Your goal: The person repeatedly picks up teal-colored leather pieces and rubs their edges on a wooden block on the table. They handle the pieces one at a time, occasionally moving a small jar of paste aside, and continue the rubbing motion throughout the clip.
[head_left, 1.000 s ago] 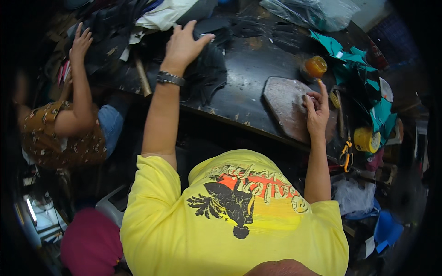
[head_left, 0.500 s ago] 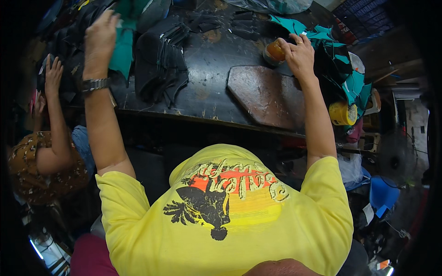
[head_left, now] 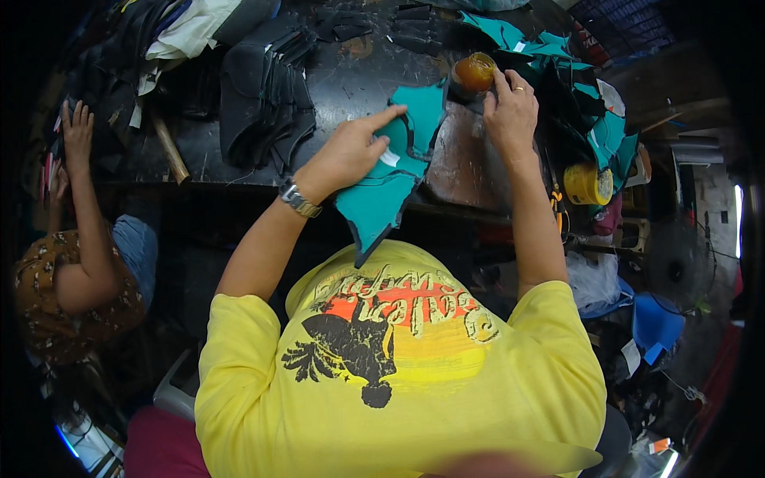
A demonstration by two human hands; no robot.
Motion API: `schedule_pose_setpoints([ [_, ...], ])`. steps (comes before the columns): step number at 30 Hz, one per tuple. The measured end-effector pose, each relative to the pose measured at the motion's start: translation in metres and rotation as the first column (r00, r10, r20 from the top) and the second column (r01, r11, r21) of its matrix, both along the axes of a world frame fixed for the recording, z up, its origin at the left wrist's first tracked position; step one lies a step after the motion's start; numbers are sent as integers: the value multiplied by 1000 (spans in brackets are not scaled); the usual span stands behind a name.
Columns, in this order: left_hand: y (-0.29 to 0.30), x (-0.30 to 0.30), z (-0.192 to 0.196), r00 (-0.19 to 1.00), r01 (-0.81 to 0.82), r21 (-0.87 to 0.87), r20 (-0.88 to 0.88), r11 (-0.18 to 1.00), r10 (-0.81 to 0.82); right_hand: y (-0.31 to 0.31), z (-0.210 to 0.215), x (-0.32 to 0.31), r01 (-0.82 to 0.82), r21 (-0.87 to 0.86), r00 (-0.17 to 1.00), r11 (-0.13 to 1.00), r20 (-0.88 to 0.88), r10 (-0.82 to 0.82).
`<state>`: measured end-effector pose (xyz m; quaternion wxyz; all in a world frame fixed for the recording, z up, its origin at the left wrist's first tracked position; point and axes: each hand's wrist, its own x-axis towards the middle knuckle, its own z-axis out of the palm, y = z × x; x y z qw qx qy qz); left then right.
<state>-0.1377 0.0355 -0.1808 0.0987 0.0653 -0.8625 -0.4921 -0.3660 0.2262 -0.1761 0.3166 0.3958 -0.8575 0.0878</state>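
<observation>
Left hand (head_left: pixel 351 151) pins a teal cut piece (head_left: pixel 390 179) overhanging the desk's (head_left: pixel 351 80) near edge, right hand (head_left: pixel 510 111) grips an amber jar (head_left: pixel 473 73) beside it; tipped, the jar might soil the piece

Left hand (head_left: pixel 347 155) now over the slab with a teal cut piece (head_left: pixel 390 179), off the far pile

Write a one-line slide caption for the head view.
Left hand holds teal cut piece; right hand touches amber jar.
</observation>
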Motion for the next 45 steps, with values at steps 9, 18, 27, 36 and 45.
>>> schedule_pose_setpoints([
  [9, 12, 4, 4, 997, 17, -101, 76, 995, -9, 5, -29, 42, -236, -348, 709, 907, 577, 406],
  [18, 17, 12, 15, 991, 28, -158, 136, 987, -6, -5, -43, 49, -196, 5, 875, 981, 451, 172],
  [27, 16, 12, 11, 996, 22, -171, 89, 985, -7, 9, -40, 59, -262, 12, 867, 965, 443, 230],
  [36, 12, 11, 6, 996, 35, -105, 90, 994, -25, 30, -24, 79, -354, 36, 895, 935, 305, 327],
  [45, -14, -2, -27, 999, 34, 159, -9, 987, -33, 26, 26, 37, -332, -523, 690, 785, 433, 580],
])
